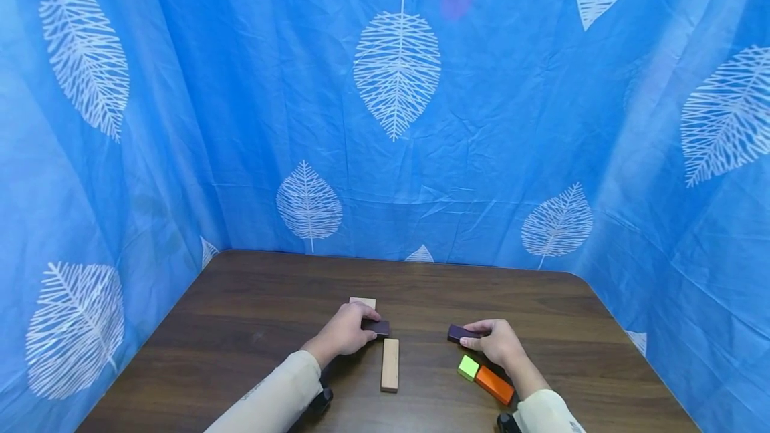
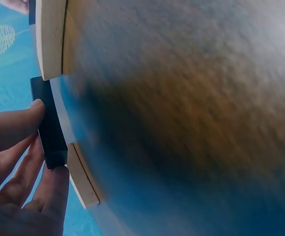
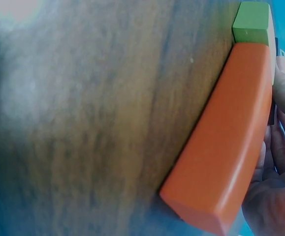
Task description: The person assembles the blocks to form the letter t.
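Observation:
My left hand [image 1: 341, 334] pinches a dark wooden block [image 1: 379, 328] between thumb and fingers; the left wrist view shows the thumb on one long side of it and fingertips at its end. A plain light wood block [image 1: 363, 301] lies just beyond it, partly covered by the hand. Another plain wood block [image 1: 390, 361] lies lengthwise on the nearer side. Off to the right, my right hand [image 1: 496, 343] grips a dark purple block [image 1: 460, 333] by its right end. Nearer than that hand, a lime green block [image 1: 468, 367] sits end to end with an orange block [image 1: 494, 385].
All the blocks are on a brown wood-grain table [image 1: 271, 299] with rounded far corners. A blue curtain [image 1: 481, 119] with white leaf prints surrounds its back and sides. Black wrist straps [image 1: 321, 401] show below the cream sleeves [image 1: 271, 396].

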{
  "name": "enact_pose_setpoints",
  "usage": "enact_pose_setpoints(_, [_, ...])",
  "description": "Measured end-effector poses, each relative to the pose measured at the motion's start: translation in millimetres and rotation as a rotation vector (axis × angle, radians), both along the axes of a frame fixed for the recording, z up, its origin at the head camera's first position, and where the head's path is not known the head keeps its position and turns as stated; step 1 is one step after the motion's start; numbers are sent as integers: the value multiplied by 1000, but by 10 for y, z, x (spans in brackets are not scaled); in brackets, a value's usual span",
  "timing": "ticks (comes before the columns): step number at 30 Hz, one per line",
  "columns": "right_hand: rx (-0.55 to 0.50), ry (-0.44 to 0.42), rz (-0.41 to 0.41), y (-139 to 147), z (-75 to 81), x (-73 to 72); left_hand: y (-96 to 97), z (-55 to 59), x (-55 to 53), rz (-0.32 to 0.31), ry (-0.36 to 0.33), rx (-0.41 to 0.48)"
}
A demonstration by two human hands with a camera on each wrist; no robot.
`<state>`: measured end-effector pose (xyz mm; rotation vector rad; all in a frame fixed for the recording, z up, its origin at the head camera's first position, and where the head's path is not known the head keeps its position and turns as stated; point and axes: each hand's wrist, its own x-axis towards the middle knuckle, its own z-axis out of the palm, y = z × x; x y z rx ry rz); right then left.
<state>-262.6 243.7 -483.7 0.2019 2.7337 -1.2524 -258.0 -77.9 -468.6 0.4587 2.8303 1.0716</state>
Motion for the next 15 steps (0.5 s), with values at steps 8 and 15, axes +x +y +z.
enact_pose_setpoints(8, [-3,-2,-11,3,-16,1,54,-42,6,-32,28,-36])
enact_pose_setpoints(15, [-6,1,-5,12,-8,0,60,-53,7,-45,40,-62])
